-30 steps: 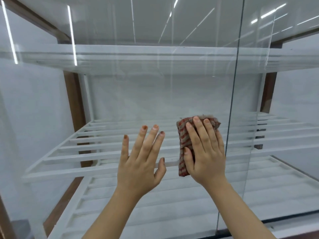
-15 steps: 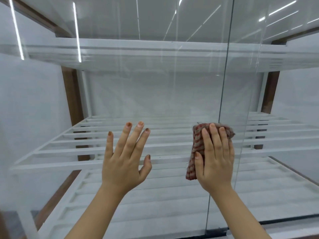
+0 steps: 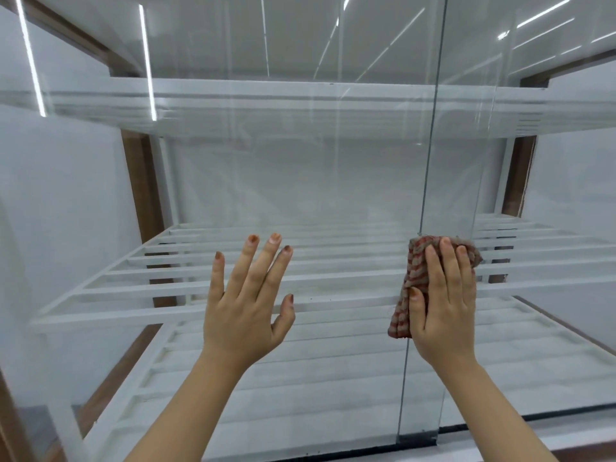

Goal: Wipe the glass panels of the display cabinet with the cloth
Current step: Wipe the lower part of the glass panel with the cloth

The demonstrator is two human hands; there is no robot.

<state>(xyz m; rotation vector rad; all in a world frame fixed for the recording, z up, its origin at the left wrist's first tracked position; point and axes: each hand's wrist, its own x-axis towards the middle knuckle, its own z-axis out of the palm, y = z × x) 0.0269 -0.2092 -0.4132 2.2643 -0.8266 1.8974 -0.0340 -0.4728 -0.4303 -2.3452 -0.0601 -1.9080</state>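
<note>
Glass panel (image 3: 300, 195) was mid-wipe, much apparently left: right hand (image 3: 443, 305) pressed the striped cloth (image 3: 415, 271) flat-fingered at the panel seam; left hand (image 3: 246, 305) spread open, holding nothing.

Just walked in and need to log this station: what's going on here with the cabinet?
A person is wiping the glass front of a display cabinet. The right hand presses a folded red-and-white cloth flat against the glass, right at the vertical edge where two panels meet. The left hand is spread open, fingers straight, against or just off the left panel. Behind the glass are white slatted shelves.
</note>
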